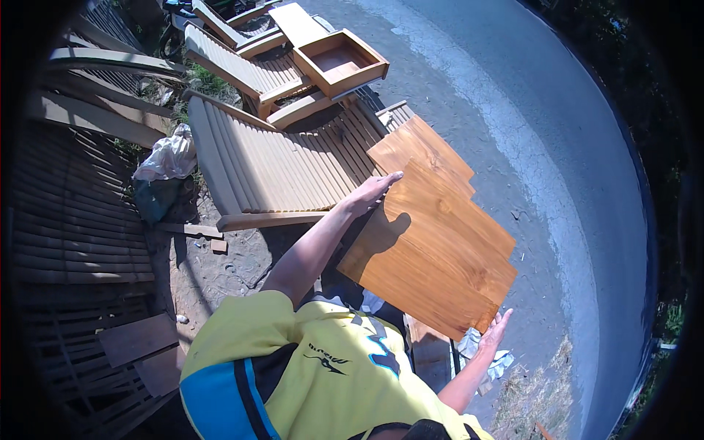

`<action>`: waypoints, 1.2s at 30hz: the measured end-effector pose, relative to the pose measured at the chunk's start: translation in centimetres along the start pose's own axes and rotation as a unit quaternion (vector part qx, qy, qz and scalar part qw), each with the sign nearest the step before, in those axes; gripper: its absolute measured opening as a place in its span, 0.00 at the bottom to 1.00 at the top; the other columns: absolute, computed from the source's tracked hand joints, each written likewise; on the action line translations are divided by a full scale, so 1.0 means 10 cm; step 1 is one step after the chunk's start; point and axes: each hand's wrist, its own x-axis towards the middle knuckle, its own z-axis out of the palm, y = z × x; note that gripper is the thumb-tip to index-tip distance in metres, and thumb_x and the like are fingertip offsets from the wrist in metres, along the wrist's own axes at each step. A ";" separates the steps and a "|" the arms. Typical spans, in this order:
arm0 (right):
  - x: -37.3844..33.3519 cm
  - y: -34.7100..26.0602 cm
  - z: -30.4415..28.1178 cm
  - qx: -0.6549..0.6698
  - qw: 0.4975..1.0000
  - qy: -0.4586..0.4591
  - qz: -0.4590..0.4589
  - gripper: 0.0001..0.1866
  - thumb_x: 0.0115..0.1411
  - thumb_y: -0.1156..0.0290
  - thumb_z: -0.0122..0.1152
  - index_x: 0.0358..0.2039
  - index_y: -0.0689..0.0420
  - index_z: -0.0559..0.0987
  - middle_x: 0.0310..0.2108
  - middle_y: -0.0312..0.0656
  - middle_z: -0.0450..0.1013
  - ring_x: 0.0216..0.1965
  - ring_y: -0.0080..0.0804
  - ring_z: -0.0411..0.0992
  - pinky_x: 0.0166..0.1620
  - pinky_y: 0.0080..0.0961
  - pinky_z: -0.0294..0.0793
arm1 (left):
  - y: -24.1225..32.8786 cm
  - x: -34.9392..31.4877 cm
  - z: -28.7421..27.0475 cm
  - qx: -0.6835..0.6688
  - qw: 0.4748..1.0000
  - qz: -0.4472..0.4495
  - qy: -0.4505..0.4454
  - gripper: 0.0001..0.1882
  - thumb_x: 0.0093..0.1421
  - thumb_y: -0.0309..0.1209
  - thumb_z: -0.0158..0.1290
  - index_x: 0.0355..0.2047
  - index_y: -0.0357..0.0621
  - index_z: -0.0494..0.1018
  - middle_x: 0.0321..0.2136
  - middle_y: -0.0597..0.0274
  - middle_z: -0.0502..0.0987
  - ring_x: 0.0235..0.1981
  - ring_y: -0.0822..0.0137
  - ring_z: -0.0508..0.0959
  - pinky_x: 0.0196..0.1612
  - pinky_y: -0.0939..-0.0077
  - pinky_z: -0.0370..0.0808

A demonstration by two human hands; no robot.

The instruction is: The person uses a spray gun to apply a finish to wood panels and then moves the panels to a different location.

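Note:
A varnished orange-brown wooden board (440, 249) is tilted in front of me, its wide grained face lit by the sun. My left hand (372, 193) grips its upper left edge, thumb on the near side, fingers partly hidden. At the lower right corner my right hand (496, 331) holds the edge, its fingertips pointing up. A crumpled pale rag (501, 362) is by that hand; whether the hand touches it I cannot tell. The shadow of a hand falls on the board's left part. Beyond it lies a second varnished board (424, 150).
Slatted wooden loungers (271, 158) stand to the left and far side, one bearing an open wooden drawer (341, 62). Bamboo slat panels (81, 205) line the left. A white plastic bag (169, 155) and wood offcuts (192, 230) lie there. A paved road (579, 169) curves along the right.

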 end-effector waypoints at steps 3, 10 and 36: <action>0.42 -0.21 -0.08 -0.004 1.000 0.026 -0.015 0.60 0.60 0.25 0.47 0.69 0.73 0.53 0.69 0.61 0.54 0.71 0.47 0.54 0.71 0.41 0.50 | 0.10 0.47 0.29 0.028 0.999 0.021 0.031 0.36 0.63 0.64 0.51 0.52 0.42 0.77 0.22 0.71 0.66 0.23 0.76 0.63 0.26 0.76 0.59; 1.41 -0.65 -0.42 0.033 0.999 -0.008 0.015 0.63 0.58 0.24 0.47 0.71 0.72 0.47 0.72 0.58 0.49 0.73 0.48 0.49 0.72 0.45 0.45 | 0.42 1.43 0.94 0.036 0.999 0.014 0.018 0.44 0.62 0.68 0.49 0.57 0.37 0.73 0.25 0.67 0.62 0.27 0.71 0.63 0.33 0.69 0.64; 2.65 -2.97 -2.04 -0.082 0.951 0.272 0.125 0.59 0.59 0.24 0.45 0.73 0.62 0.50 0.72 0.54 0.51 0.72 0.39 0.49 0.70 0.30 0.49 | 0.79 4.46 5.13 0.047 0.965 -0.055 -0.252 0.45 0.61 0.68 0.48 0.57 0.36 0.74 0.49 0.47 0.77 0.49 0.57 0.78 0.52 0.59 0.74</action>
